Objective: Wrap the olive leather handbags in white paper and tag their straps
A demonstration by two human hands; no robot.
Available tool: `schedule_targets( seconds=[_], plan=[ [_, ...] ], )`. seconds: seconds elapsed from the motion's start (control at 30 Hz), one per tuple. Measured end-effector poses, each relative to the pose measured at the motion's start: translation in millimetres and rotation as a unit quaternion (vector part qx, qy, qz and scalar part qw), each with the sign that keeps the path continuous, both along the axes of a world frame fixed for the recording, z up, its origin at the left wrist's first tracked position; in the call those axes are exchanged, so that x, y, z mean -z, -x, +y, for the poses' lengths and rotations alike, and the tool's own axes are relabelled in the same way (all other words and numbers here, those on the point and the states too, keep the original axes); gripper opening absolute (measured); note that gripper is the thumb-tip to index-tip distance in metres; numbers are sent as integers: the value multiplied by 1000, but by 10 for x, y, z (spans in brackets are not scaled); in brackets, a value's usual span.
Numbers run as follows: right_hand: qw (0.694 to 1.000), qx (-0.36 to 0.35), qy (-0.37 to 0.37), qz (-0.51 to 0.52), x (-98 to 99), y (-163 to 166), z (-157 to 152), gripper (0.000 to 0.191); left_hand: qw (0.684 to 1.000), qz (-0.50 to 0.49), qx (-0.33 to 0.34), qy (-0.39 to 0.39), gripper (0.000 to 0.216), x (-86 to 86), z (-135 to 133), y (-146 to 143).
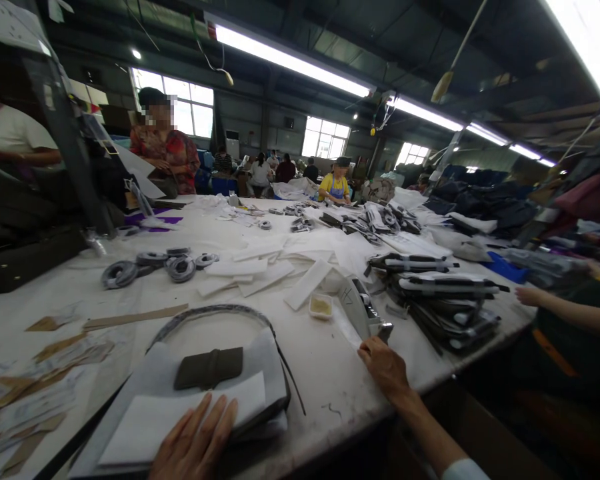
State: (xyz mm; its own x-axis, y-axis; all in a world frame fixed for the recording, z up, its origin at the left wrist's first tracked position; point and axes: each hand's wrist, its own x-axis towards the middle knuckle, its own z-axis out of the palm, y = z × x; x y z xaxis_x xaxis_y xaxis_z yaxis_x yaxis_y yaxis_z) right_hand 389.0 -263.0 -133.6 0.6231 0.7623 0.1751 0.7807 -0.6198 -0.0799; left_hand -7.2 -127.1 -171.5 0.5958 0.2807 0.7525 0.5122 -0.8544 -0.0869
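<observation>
My left hand (197, 440) lies with its fingers stretched out on a white foam sheet (150, 420). That sheet covers the front of a dark bag (275, 410), whose wrapped handle (215, 309) arches up behind. A dark olive flap with a strap (210, 368) shows above the sheet, against more white padding. Over to the right, my right hand (386, 368) is closed, fingertips at the front end of a pale tape dispenser (356, 308). What those fingers pinch is hidden. Beside the dispenser sits a small white dish (321, 307) with something yellowish in it.
Stacked wrapped dark bags (445, 293) stand to the right, near a co-worker's arm (565, 307). White foam strips (265, 277) and wrapped coils (180, 267) lie beyond. Paper tags (30, 393) cover the left. Co-workers (165, 143) stand around the table (330, 373).
</observation>
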Motion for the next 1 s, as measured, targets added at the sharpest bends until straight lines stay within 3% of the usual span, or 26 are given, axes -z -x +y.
schedule_targets(
  seconds=[0.27,0.43,0.57,0.63,0.77,0.87,1.0],
  plan=[
    [988,-69,50,-125,-360,66,-575,16,999,8,4,36,49,-58,-77,-7],
    [995,-30,56,-72,-514,25,-615,18,998,-29,6,48,43,-29,-87,-31],
    [985,-134,81,68,-492,251,-327,12,999,-45,9,25,43,-5,-65,-52],
    [978,-163,98,81,-462,342,-82,12,999,-49,8,12,45,11,-50,-54],
    [987,-104,118,41,-402,354,534,20,998,-57,8,6,45,42,-43,-54],
    [985,-115,122,44,-342,380,935,22,998,-57,1,12,41,36,-53,-58],
    [980,-148,120,59,-321,492,1101,18,999,-47,-7,1,43,-18,-69,-64]
  ],
)
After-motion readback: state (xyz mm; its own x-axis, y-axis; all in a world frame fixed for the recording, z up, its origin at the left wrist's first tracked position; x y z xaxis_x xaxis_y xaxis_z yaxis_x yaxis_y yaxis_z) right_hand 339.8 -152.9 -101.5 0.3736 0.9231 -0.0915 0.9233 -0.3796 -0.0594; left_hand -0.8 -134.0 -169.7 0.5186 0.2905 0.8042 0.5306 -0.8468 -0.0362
